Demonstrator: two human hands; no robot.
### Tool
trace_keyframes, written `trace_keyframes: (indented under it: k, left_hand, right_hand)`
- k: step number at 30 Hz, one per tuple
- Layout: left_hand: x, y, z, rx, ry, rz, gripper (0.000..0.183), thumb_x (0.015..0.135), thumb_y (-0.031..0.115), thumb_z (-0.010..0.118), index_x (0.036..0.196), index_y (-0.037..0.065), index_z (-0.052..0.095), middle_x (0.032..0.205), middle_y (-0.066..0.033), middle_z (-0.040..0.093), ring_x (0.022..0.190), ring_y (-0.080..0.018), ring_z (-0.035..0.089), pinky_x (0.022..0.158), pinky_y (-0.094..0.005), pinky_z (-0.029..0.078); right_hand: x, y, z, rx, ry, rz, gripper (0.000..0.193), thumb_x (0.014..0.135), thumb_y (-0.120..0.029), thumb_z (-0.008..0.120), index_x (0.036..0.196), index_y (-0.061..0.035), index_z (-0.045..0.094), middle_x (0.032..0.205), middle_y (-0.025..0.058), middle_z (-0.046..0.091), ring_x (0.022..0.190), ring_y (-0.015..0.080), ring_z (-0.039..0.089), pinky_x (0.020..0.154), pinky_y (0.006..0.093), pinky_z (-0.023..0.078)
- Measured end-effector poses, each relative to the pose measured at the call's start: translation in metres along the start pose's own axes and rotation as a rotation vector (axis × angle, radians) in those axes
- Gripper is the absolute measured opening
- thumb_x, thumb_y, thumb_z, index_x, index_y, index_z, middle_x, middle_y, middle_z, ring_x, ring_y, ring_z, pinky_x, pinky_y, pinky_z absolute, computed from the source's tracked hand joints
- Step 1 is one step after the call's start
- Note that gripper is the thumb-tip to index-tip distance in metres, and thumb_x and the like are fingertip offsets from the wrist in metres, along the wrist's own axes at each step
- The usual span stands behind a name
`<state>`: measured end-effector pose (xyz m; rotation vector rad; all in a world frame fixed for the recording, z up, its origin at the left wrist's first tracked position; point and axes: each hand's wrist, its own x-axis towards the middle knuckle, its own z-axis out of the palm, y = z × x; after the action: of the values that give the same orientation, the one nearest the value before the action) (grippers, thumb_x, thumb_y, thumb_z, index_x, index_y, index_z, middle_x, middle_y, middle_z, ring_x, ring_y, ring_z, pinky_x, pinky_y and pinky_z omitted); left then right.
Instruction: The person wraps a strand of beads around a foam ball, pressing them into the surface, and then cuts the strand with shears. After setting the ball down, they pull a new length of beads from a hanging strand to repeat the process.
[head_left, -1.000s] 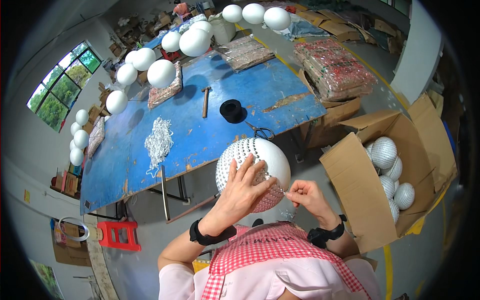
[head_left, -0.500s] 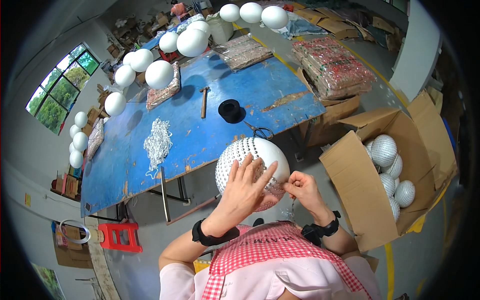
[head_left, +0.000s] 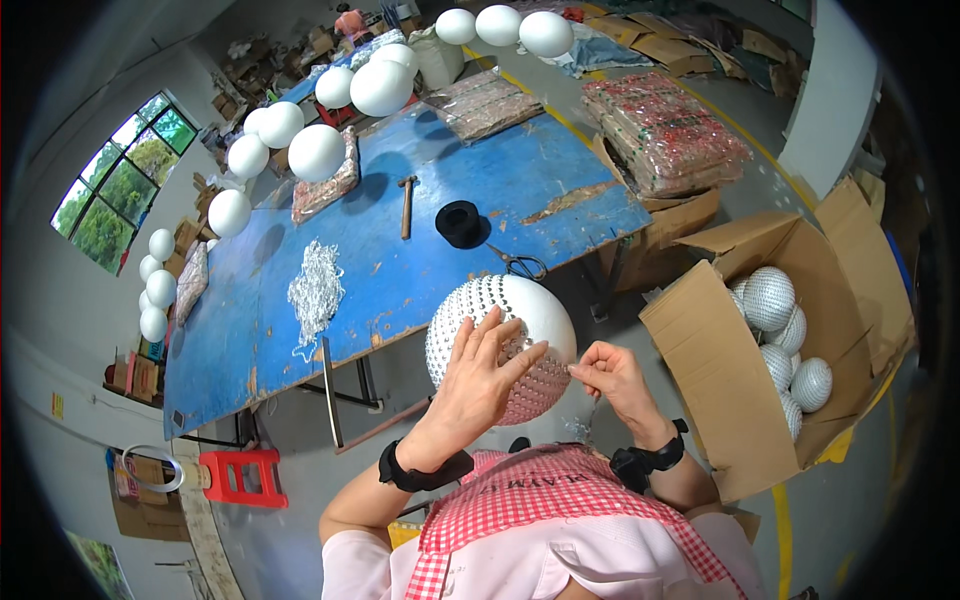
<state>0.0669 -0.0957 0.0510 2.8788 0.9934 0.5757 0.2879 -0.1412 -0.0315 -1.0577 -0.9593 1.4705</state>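
A large white ball [head_left: 548,318] sits in front of my apron, its left and lower parts covered with rows of small silver beads. My left hand [head_left: 478,375] lies over the beaded side with its fingers spread and touching the surface. Just off the ball's right edge, my right hand [head_left: 612,380] has thumb and forefinger pinched on a thin strand of silver beads [head_left: 595,408], which hangs below the fingers. Most of that strand is hidden by the hand, and the ball's underside is out of sight.
Ahead stands a blue table [head_left: 390,265] with a heap of silver bead strands [head_left: 316,290], a hammer [head_left: 407,207], a black roll [head_left: 461,223] and scissors [head_left: 520,263]. Several plain white balls [head_left: 316,153] are beyond. At right, an open carton [head_left: 715,385] contains beaded balls [head_left: 770,298].
The ball and my left hand have shifted slightly left, and the left fingers have dropped a little. My right fingertips stand a bit farther from the ball's edge.
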Motion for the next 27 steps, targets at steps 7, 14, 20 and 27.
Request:
trace_keyframes:
  k: [7,14,20,27]
  left_hand:
    - [0.006,0.010,-0.003,0.020,-0.015,0.001,0.054,0.077,0.015,0.074,0.128,0.022,0.056,0.127,-0.0127,0.046,0.130,-0.0373,0.038,0.107,-0.0569,0.028]
    - [0.007,0.008,-0.001,-0.009,-0.012,-0.049,0.046,0.081,0.019,0.068,0.126,0.018,0.056,0.127,-0.0131,0.048,0.129,-0.0376,0.039,0.106,-0.0556,0.028]
    - [0.008,0.011,-0.002,-0.033,0.024,-0.030,0.046,0.080,0.016,0.069,0.125,0.017,0.058,0.127,-0.0119,0.050,0.128,-0.0369,0.041,0.107,-0.0551,0.028]
    - [0.004,0.008,0.001,-0.016,0.028,-0.060,0.055,0.078,0.016,0.071,0.131,0.018,0.054,0.132,-0.0132,0.049,0.130,-0.0375,0.040,0.108,-0.0551,0.028]
  right_hand:
    - [0.001,-0.002,-0.002,-0.099,0.028,-0.018,0.014,0.086,-0.013,0.069,0.079,-0.0061,0.059,0.064,-0.0037,0.056,0.055,0.0023,0.051,0.049,0.0160,0.037]
    - [-0.015,-0.021,-0.001,-0.046,-0.024,-0.001,0.015,0.086,-0.012,0.070,0.078,-0.0044,0.059,0.063,-0.0040,0.056,0.055,0.0017,0.047,0.049,0.0171,0.035]
    - [-0.006,-0.009,-0.010,-0.008,-0.007,0.014,0.015,0.086,-0.014,0.070,0.079,-0.0046,0.060,0.064,-0.0037,0.056,0.055,0.0025,0.048,0.049,0.0172,0.036]
    - [0.011,0.004,-0.008,-0.011,-0.022,0.009,0.017,0.086,-0.016,0.070,0.080,-0.0055,0.059,0.064,-0.0035,0.056,0.056,0.0029,0.050,0.050,0.0173,0.038]
